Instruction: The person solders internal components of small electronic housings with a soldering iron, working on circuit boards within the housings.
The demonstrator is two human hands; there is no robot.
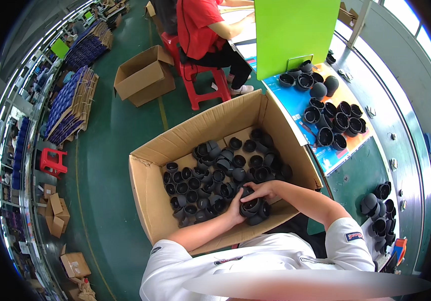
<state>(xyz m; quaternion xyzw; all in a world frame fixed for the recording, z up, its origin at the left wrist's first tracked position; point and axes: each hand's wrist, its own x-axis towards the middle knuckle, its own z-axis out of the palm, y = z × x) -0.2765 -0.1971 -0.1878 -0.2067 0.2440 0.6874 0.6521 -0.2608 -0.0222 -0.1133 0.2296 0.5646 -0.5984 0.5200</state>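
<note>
A large open cardboard box (158, 145) stands in front of me, with many black cup-shaped plastic shells (193, 183) lying loosely over its bottom. Both my arms reach over the near wall into it. My left hand (235, 210) and my right hand (260, 190) come together at the box's near right part. Between them they grip a small cluster of the black shells (249, 206), the left from its left side and the right from above. How many shells are held cannot be made out, as more lie right beneath.
At right, a workbench carries black shells (341, 120) on a coloured sheet, more shells (378, 215) nearer me, and a green partition (296, 35). Ahead, a person in red (200, 30) sits on a red stool (203, 85) beside an empty carton (145, 75). Blue-and-cardboard stacks (70, 108) stand left.
</note>
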